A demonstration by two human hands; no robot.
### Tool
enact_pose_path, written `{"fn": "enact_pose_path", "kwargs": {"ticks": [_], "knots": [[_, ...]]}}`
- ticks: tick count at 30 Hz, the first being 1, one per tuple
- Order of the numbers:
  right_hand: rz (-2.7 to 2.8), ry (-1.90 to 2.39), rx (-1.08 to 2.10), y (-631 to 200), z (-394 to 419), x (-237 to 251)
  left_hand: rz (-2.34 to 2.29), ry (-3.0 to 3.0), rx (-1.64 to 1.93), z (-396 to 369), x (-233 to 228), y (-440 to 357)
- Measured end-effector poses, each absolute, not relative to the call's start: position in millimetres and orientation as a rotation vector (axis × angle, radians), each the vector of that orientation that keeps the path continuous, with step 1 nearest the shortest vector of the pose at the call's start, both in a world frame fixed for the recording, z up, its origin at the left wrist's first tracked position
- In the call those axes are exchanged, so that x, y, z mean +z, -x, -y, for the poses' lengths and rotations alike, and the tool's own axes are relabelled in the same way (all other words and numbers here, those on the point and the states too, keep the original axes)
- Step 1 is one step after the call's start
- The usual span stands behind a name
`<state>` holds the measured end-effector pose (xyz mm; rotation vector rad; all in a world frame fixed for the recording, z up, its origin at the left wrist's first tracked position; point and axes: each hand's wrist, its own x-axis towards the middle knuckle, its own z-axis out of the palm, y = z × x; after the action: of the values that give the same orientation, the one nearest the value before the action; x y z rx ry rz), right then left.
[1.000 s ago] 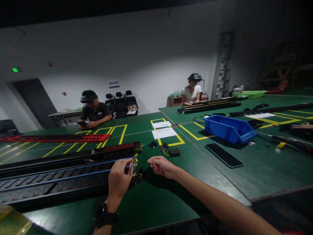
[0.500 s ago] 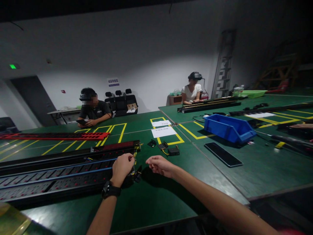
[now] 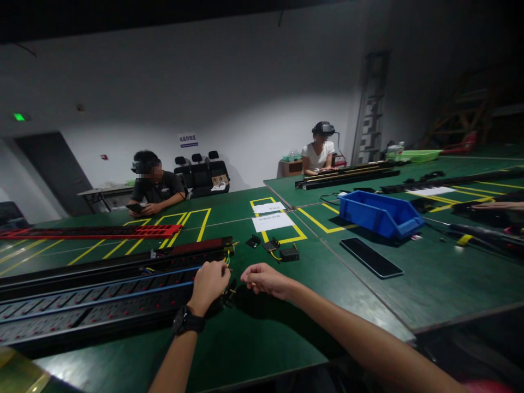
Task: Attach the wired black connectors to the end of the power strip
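Long black power strips [image 3: 110,297], with rows of sockets, red dots and blue lines, lie at the left. My left hand [image 3: 209,283], wearing a black watch, is closed at their right end, its fingertips pinching a thin wire [image 3: 228,258] that looks yellow-green. Just to its right, my right hand [image 3: 265,279] is curled with thumb and finger pressed together; whatever is between them is too small to make out. Below the fingers, a small black end piece [image 3: 229,293] hangs or lies by the strip end. Beyond my hands sit a black bracket [image 3: 253,241] and a black box-shaped part [image 3: 289,254] with a yellow wire.
A blue bin [image 3: 379,214] and a dark phone [image 3: 370,257] lie to the right. Paper sheets [image 3: 272,221] rest on the green table [image 3: 327,305]. A red rail [image 3: 164,232] lies at the far left. Two people [image 3: 153,185] sit across the table. A screwdriver-like tool [image 3: 470,236] lies right.
My left hand has shifted slightly right and down, nearer my right hand. The right hand has hardly moved; the whole view has shifted slightly.
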<state>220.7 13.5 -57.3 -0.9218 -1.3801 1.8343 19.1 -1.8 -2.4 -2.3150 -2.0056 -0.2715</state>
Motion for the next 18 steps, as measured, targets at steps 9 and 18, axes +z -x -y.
{"fn": "enact_pose_path", "kwargs": {"ticks": [9,18], "knots": [[1.385,0.914,1.843,-220.9,-11.6,-54.1,1.991,2.297,-0.335,2.1,-9.0,-15.6],[1.404,0.907,1.826,-221.4,-10.7,-53.2,2.057,2.243,-0.518,7.4,-8.1,-15.7]]}}
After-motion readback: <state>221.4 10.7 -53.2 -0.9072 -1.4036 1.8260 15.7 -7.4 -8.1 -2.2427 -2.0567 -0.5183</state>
